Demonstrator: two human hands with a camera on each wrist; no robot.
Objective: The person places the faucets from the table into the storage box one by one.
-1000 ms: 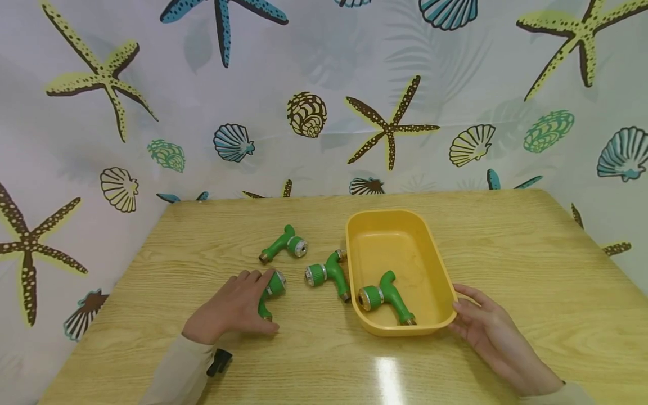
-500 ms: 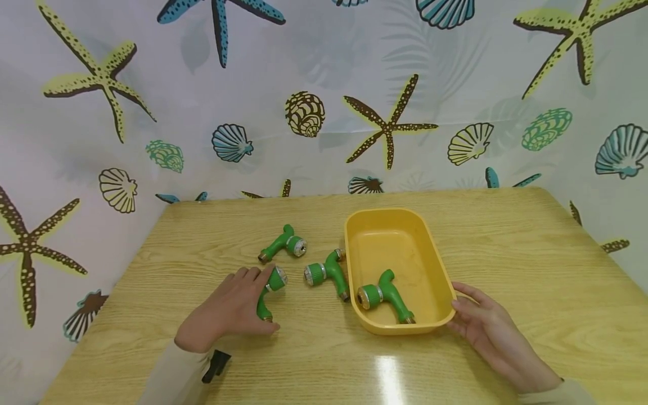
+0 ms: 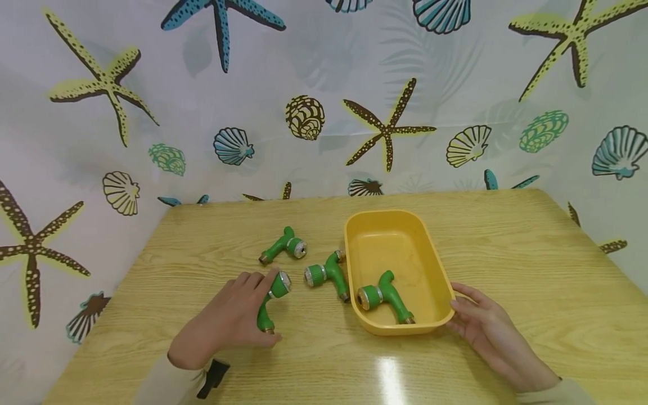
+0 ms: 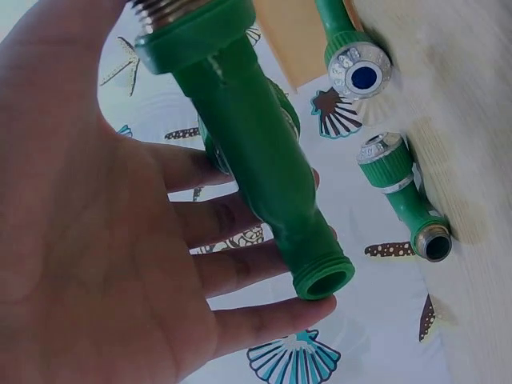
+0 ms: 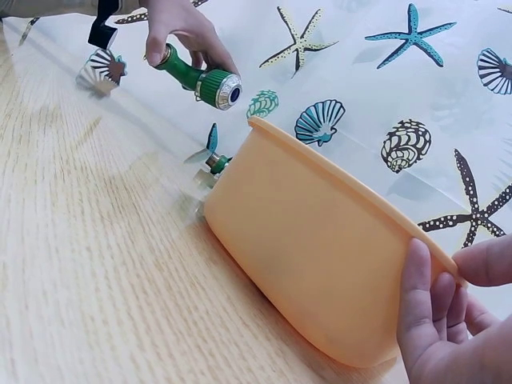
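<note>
My left hand (image 3: 233, 312) holds a green tap (image 3: 265, 318) with a silver-capped knob between thumb and fingers. In the right wrist view that tap (image 5: 192, 77) is held up off the table. The left wrist view shows its green body (image 4: 260, 148) lying across the fingers, with the threaded end near the thumb. My right hand (image 3: 488, 332) pinches the near right corner of a yellow plastic tub (image 3: 440, 253), thumb on the rim and fingers against the outer wall (image 5: 304, 240). Inside the tub lies another green tap (image 3: 390, 295).
Two more green taps lie on the wooden table (image 3: 202, 242): one tap (image 3: 329, 274) close against the tub's left side, another tap (image 3: 283, 246) farther back. A curtain (image 3: 324, 67) printed with starfish and shells hangs behind the table.
The left hand has lifted its tap a little and drawn slightly toward the near side. The right hand and the tub have stayed in place.
</note>
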